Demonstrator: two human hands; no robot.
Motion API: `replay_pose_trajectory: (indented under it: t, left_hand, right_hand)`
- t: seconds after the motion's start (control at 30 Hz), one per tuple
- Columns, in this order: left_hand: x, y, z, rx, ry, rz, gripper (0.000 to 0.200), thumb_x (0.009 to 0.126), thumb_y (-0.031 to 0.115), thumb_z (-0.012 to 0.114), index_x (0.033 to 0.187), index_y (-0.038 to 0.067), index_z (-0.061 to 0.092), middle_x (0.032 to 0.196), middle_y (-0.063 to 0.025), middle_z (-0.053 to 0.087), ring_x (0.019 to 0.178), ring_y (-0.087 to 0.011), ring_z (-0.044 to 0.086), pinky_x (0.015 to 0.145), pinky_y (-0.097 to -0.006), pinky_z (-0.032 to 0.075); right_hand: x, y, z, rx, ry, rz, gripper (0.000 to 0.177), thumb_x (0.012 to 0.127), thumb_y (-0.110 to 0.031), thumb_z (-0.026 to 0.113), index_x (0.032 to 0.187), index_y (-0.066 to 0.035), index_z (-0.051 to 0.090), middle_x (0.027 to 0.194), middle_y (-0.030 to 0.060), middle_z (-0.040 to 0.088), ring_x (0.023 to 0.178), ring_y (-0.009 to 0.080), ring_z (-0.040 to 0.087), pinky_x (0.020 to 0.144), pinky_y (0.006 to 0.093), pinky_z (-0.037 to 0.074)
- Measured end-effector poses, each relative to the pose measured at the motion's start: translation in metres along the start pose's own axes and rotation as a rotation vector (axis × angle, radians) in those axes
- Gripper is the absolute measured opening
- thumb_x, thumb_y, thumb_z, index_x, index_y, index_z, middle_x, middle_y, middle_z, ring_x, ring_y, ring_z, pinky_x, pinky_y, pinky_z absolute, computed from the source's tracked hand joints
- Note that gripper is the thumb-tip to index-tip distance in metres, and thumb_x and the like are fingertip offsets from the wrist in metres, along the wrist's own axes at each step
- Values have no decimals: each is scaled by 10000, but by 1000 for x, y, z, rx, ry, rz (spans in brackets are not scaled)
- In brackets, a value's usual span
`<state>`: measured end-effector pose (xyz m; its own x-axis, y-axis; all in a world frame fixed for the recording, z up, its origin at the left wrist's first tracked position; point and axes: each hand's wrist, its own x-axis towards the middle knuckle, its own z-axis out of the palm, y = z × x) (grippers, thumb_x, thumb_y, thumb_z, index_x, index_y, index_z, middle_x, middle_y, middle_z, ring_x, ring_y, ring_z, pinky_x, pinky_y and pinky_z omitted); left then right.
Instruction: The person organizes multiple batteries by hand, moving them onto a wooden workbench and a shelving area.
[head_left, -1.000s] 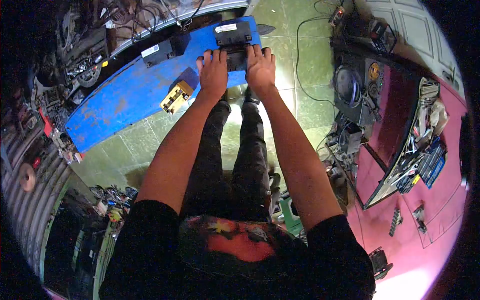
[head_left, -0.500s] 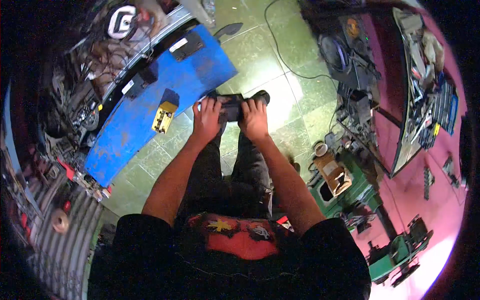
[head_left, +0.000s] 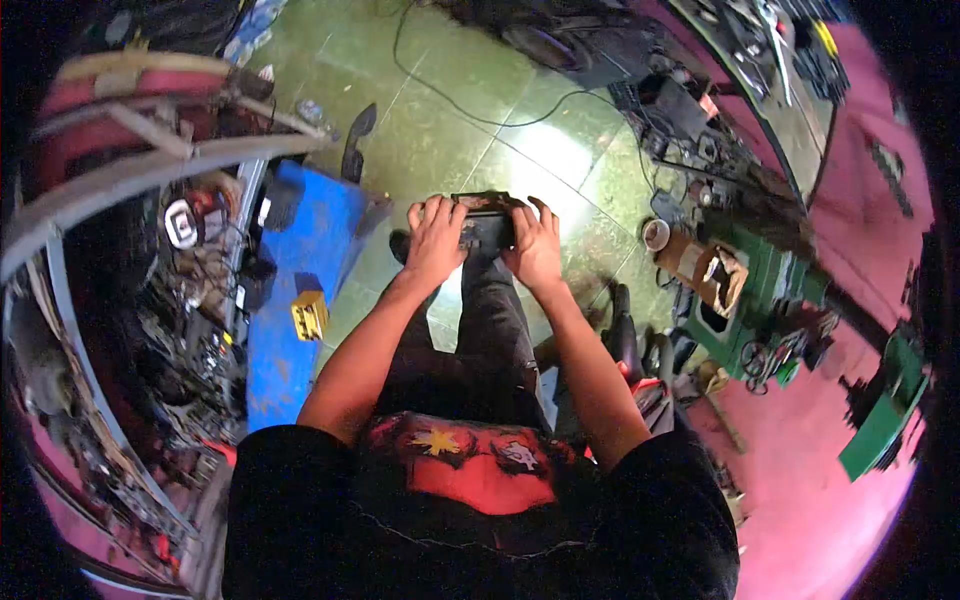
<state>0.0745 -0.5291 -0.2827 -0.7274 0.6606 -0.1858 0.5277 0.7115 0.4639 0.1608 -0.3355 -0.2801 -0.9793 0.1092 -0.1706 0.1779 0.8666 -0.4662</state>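
Note:
Between my two hands is a dark, box-shaped object (head_left: 487, 232) with a browner strip along its far edge. I cannot make out its exact kind. My left hand (head_left: 435, 240) grips its left side, fingers curled over the far left corner. On the opposite side my right hand (head_left: 535, 245) holds it, fingers bent over the right edge. The object is in front of my legs, above the tiled floor. The undersides of both hands and the thumbs are largely hidden.
A blue bench (head_left: 290, 350) stands to the left, bearing a yellow box (head_left: 310, 316) and dark parts. Behind it lies a heap of parts and cables. A black cord (head_left: 480, 115) crosses the tiles. At right are a green machine (head_left: 765, 290) and an open cardboard box (head_left: 715, 270).
My view has turned, so the blue bench now appears steeper and farther left. Both hands keep their hold on the dark object, which sits slightly farther right in view.

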Motion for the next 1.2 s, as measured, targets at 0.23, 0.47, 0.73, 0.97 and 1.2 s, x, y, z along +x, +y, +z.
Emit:
replay_pose_trajectory:
  t: [0.23,0.47,0.73,0.97,1.2]
  left_hand:
    - [91,87,-60,-48,-29,348,642,605,57,774,1227,35,618,1253,-145,604,1337,-353,487,1118,-541,301]
    - [123,182,-90,-131,-168,693,688,570,142,831,1209,29,602,1248,-160,591,1324,-350,492,1104,-531,298]
    - [138,252,-105,-187,-299,875,662,589,144,817,1222,45,652,1208,-119,624,1320,-322,504,1119,-506,288]
    - [202,278,-136,-206,-301,1015,678,598,148,800,1254,41,666,1214,-116,638,1326,-316,511,1137,-509,278]
    - [288,304,-160,-168,-199,1064,707,581,165,806,1259,27,663,1250,-107,654,1335,-310,509,1138,-546,265]
  right_hand:
    - [-20,30,-107,72,268,254,676,605,-120,807,1258,-60,641,1212,152,667,1274,429,522,1081,524,403]
    - [-97,30,-181,134,516,490,734,577,-93,823,1293,-84,662,1216,102,682,1217,382,542,1084,501,386]
    - [-145,31,-220,124,576,665,792,548,-119,849,1311,-40,650,1289,117,663,1212,394,523,1081,513,378]
    - [-109,44,-262,81,618,682,775,559,-139,842,1304,-31,658,1279,120,663,1230,381,521,1100,541,346]
    - [-45,84,-317,-20,689,682,729,572,-160,821,1282,-70,677,1236,95,682,1254,361,526,1153,531,299]
